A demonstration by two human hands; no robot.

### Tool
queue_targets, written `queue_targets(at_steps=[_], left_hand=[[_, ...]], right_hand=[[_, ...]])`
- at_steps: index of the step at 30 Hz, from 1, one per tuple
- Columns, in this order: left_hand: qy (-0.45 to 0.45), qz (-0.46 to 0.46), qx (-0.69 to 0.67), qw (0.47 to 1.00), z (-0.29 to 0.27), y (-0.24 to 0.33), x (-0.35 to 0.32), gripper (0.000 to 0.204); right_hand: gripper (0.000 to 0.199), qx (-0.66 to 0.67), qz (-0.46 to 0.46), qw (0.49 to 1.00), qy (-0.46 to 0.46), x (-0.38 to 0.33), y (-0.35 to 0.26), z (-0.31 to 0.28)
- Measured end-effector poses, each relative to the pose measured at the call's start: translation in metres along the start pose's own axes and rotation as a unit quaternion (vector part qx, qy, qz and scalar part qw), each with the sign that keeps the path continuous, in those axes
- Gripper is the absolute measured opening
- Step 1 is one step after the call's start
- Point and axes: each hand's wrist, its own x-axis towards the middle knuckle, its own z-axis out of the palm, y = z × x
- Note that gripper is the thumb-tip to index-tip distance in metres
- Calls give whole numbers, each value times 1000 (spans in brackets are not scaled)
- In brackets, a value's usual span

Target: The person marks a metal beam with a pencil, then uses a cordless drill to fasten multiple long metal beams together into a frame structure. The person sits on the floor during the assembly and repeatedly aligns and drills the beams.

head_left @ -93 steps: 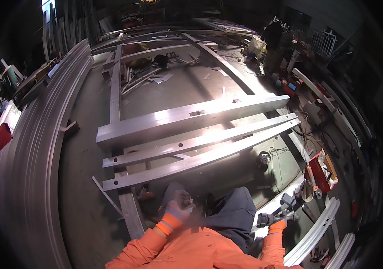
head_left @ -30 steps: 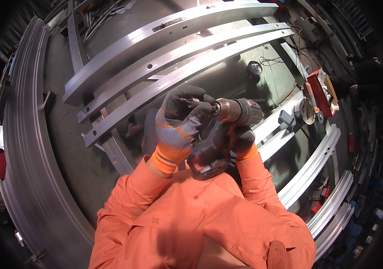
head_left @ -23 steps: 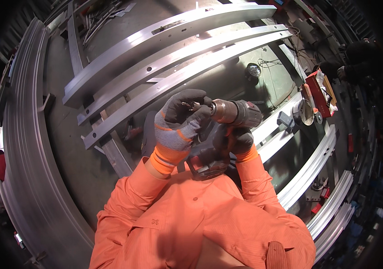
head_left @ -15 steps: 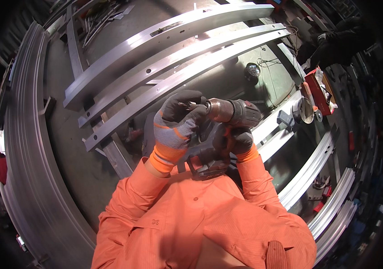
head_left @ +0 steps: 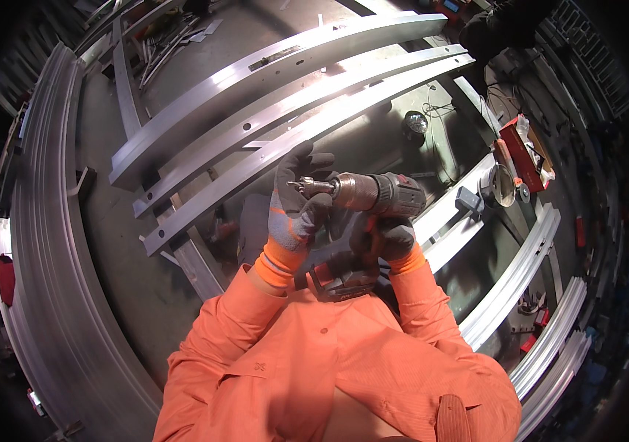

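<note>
My right hand [head_left: 394, 237], in a dark-palmed work glove with an orange cuff, is wrapped round the grip of a cordless drill [head_left: 397, 194]. The drill lies level over my lap, its chuck [head_left: 355, 191] facing left and its battery [head_left: 347, 286] low beside my body. A short metal cutter bit with a toothed end [head_left: 313, 186] sticks out of the chuck. My left hand [head_left: 296, 199], gloved in grey and orange, is behind the bit with its fingers raised and apart. Its thumb is just below the bit; whether they touch, I cannot tell.
Long aluminium profiles [head_left: 270, 127] lie across supports ahead of me. More profiles [head_left: 57, 243] are stacked on the left and others [head_left: 513, 276] on the right. A red box [head_left: 526, 151], a tape roll [head_left: 502, 184] and a round lamp [head_left: 415, 125] are at the right. A person in dark clothes [head_left: 502, 33] is at the far right.
My left fingers have loosened from round the bit and spread upward, so the bit shows fully. My right hand keeps its hold on the drill. The other person has moved farther back.
</note>
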Motion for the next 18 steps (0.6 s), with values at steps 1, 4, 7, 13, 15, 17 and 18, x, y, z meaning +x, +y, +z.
queue_targets(at_steps=[1,4,7,13,15,17,18], left_hand=[[-27,-33,-9,999,2,-4,-1,59],[-83,-135,-19,987,8,-8,-5,51],[-107,-205,3,973,9,-8,-6,37],[-137,-109,76,981,3,-16,-9,22],[-155,-101,91,979,2,-12,-6,22],[-186,-124,97,970,-7,-17,-7,22],[-178,-138,92,970,-6,-15,-8,22]], right_hand=[[38,52,19,998,11,1,-3,1],[38,257,127,958,18,3,-20,5],[38,418,163,893,44,5,-24,10],[36,32,45,998,19,12,-37,10],[35,306,154,938,49,11,-43,12],[34,271,127,953,47,6,-25,11],[34,234,113,965,36,5,-21,10]])
